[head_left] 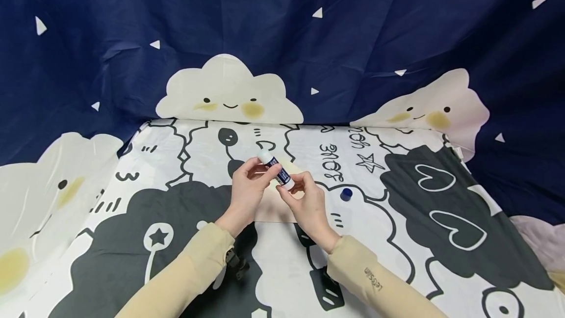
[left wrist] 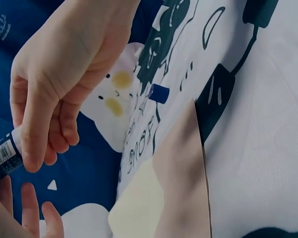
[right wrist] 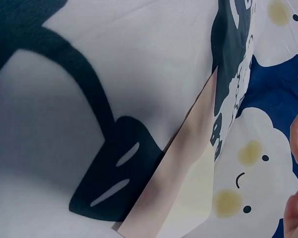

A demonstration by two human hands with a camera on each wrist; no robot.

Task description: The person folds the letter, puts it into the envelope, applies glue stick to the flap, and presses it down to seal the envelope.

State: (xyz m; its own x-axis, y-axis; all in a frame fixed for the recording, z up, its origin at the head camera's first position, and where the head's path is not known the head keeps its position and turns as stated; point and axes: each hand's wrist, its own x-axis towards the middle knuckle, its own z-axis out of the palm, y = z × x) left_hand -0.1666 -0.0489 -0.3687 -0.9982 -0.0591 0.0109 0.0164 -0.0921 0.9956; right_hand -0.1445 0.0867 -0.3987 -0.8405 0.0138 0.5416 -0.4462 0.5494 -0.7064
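A glue stick [head_left: 279,172] with a dark blue label is tilted between both hands, its white upper end pointing up and left. My left hand [head_left: 248,191] holds the labelled barrel between thumb and fingers. At the lower white end, my right hand [head_left: 310,206] pinches the base with thumb and fingertips. A dark blue cap [head_left: 346,194] lies apart on the cloth, right of the right hand. Below the hands rests a pinkish sheet of paper [head_left: 274,208], with a pale yellow piece [left wrist: 138,204] on it. In the right wrist view only fingertips show, at the right edge.
A white cloth [head_left: 282,269] printed with black and grey cartoon shapes covers the work surface. Behind it hangs a navy curtain [head_left: 282,23] with white triangles and smiling clouds.
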